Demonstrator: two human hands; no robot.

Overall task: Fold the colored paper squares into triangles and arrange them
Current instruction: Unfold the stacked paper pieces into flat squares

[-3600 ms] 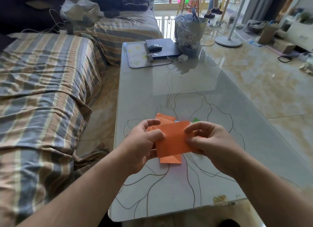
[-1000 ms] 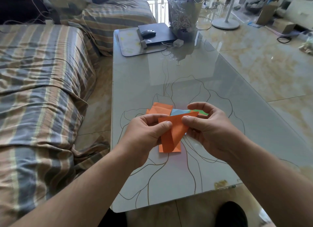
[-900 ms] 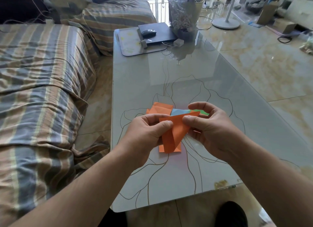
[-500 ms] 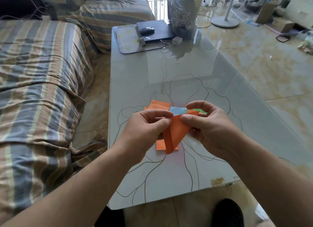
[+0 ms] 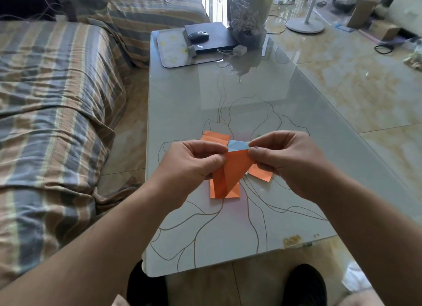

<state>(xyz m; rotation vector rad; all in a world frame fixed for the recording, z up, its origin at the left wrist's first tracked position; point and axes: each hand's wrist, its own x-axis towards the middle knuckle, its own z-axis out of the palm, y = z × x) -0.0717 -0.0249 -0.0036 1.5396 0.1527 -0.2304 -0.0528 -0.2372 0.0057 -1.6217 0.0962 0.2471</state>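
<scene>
One orange sheet (image 5: 233, 171) is held above the worktop (image 5: 228, 95); under it lie at least three more orange pieces (image 5: 217, 137) and one blue piece (image 5: 237, 145), partly hidden. The held sheet is folded on a diagonal into a narrow triangle pointing down, one flap darker. The left hand (image 5: 194, 161) and the right hand (image 5: 287, 159) each pinch a top corner between curled fingers (image 5: 260, 152) and thumb.
</scene>
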